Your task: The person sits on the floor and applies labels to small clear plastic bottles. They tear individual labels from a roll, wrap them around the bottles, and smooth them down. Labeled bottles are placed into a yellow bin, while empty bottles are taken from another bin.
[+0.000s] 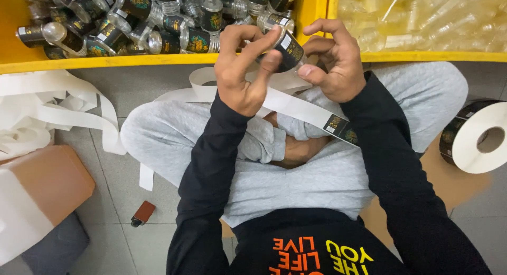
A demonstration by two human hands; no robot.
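One small bottle (288, 50), black label part-applied, was gripped by both hands (248, 69); labelled bottles (158, 21) filled the bin beyond, unlabelled ones (422, 19) remained.

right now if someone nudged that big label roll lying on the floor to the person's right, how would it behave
The label roll looks tightly wound around a hollow core, so it is probably stiff and fairly heavy for its size. It seems to rest tilted on its round edge, so a push could well set it rolling. Its loose strip runs toward the hands, so it would likely unwind.
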